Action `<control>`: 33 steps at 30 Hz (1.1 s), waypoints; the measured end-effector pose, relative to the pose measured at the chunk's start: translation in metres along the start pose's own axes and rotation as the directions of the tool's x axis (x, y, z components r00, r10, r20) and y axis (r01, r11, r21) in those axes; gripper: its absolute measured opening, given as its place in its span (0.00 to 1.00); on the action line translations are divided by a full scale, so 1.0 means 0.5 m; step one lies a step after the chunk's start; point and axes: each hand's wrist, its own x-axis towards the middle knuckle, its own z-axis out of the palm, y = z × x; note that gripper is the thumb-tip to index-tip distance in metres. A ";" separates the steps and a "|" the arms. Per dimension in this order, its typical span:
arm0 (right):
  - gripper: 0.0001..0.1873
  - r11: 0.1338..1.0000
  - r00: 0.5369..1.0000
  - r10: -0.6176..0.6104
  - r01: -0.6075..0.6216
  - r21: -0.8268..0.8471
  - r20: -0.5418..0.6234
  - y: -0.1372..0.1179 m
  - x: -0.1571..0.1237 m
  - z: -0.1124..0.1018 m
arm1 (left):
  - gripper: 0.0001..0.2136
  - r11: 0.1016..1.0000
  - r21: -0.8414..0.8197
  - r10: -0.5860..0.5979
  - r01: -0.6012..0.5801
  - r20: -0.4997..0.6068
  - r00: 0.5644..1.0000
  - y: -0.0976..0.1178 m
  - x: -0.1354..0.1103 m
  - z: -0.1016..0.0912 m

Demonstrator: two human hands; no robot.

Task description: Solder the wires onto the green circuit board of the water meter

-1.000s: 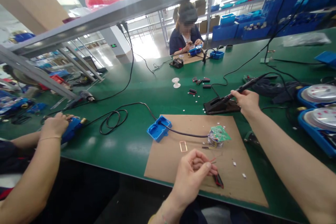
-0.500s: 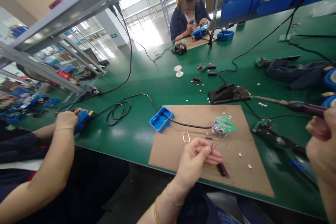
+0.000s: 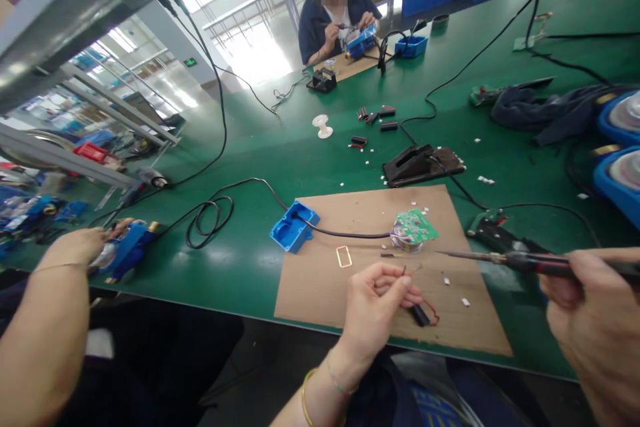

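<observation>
Right hand (image 3: 595,320) closes firmly around a soldering iron (image 3: 530,262). The iron's long axis lies nearly level, and its thin metal tip points left, over the right part of a cardboard sheet (image 3: 320,293). Left hand (image 3: 373,303) sits at the sheet's near edge in a narrow pinch, holding a thin wire (image 3: 404,271) whose end sticks up and right, toward the iron's tip but apart from it. Just right of those fingers, a black sleeved piece (image 3: 421,315) with a red wire lies on the sheet. Farther in on the sheet, a green circuit board (image 3: 416,224) leans on a wire coil (image 3: 404,241), with a small copper loop (image 3: 343,256) to their left. A blue plastic holder (image 3: 293,227) rests at the sheet's left edge. Left of the sheet, a co-worker's hand (image 3: 75,247) holds a blue tool (image 3: 127,250).
</observation>
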 end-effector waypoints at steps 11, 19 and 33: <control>0.14 1.000 0.994 0.019 -0.019 0.005 0.104 0.024 0.002 0.018 | 0.09 0.983 0.165 -0.073 0.082 -0.064 0.995 0.001 0.038 0.026; 0.14 0.999 0.991 -0.024 0.027 -0.026 0.129 0.027 0.001 0.013 | 0.09 0.982 0.165 -0.084 0.093 -0.060 0.995 0.010 0.043 0.031; 0.13 0.996 0.988 -0.038 0.048 -0.071 0.147 0.035 0.004 0.008 | 0.13 0.981 0.176 -0.068 0.078 -0.062 0.996 0.003 0.045 0.027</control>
